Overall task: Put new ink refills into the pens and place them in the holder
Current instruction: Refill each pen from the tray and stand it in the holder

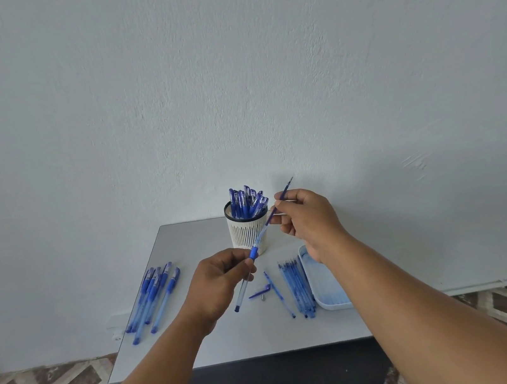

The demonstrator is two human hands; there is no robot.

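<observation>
Two hands meet over the near middle of the table (236, 340), working on one pen. The left hand (217, 284) has its fingers curled round the clear pen barrel (243, 284) at its blue grip, the barrel's capped tail hanging down toward the person. The right hand (307, 216) pinches a thin refill (283, 198) between thumb and fingertips; the refill runs up and away from the barrel's open mouth, its tip poking out above the right hand. Whether it is going in or coming out cannot be told, so I judge only that this pen is mid-swap.

Just under and beyond the left hand's grip lie a loose blue cap (260, 291) and a small metal tip (262, 297), presumably this pen's parts, not yet refitted. Below the right hand sits a row of refills (297, 287), with a pale tray (323, 283) beside them, partly hidden by the right forearm. Well out to the left of the left hand's grip lies a cluster of several whole pens (154, 298), likely awaiting their turn.

Farther off, behind the held pen, the white slatted holder (248, 229) stands upright with a good many capped pens (248, 201) in it. By that showing, a fair share is done; the held pen and the cluster remain.
</observation>
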